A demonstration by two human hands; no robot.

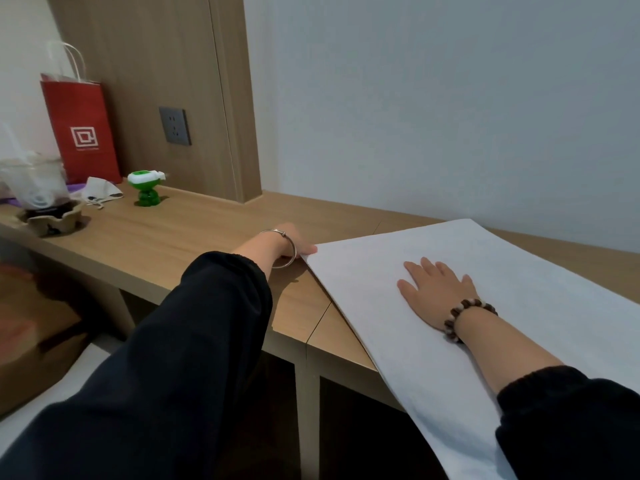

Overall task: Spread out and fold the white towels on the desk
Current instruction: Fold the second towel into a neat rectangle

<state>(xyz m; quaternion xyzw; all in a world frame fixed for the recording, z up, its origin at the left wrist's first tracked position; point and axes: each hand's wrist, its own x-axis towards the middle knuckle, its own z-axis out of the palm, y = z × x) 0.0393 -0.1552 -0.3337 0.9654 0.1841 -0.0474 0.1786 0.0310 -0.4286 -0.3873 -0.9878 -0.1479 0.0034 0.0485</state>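
The towel (pixel 485 317) lay on the right of the table (pixel 194 233), overhanging its near edge, with the right hand (pixel 436 292) on it and the left hand (pixel 294 242) at its left corner. A paper bag (pixel 81 129) stood far left.

Open bench (pixel 194 237) stretches between the green toy (pixel 147 188) on the left and the white towel (pixel 491 251) on the right. The far left end is crowded: a red paper bag (pixel 81 129), a drink cup (pixel 36 181) in a cardboard holder (pixel 57 221), a crumpled cloth (pixel 102 192). A wooden pillar (pixel 239 116) blocks the far edge.

Desk (pixel 194 230) tally
One white towel (pixel 519 271), left hand (pixel 294 242), right hand (pixel 436 292), one red bag (pixel 83 133), one green toy (pixel 147 187), one cup (pixel 36 185).
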